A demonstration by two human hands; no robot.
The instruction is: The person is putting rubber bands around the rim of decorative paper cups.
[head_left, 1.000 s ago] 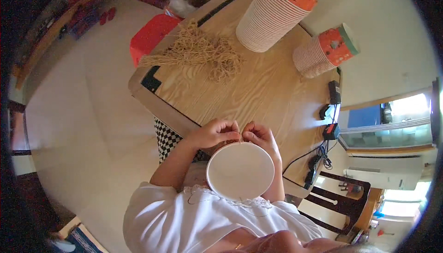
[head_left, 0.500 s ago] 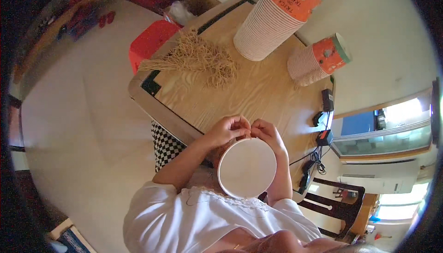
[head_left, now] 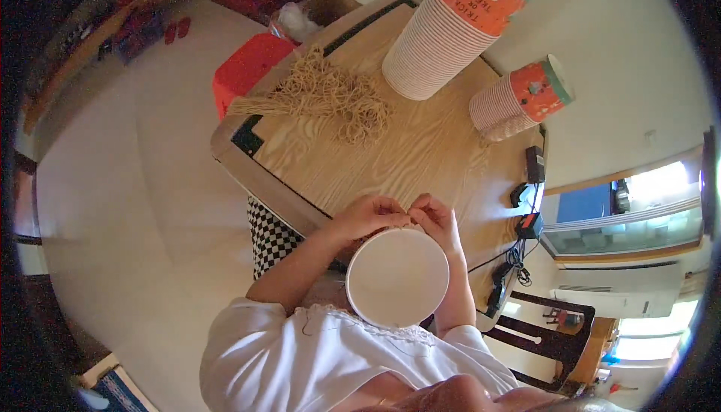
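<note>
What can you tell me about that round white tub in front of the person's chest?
The tub looks like paper or card, with a smooth, plain white inside and a narrow round rim. Its mouth faces up toward the camera; a sliver of reddish outer wall shows at the upper left. The left grip and right grip meet at its far rim, but their exact fingertip contact is too small to tell.

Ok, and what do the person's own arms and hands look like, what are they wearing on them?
The left hand and right hand are bare, with no gloves. I see no watch or bracelet, though rings are too small to tell. The forearms are uncovered; plain white short sleeves cover the upper arms.
</note>
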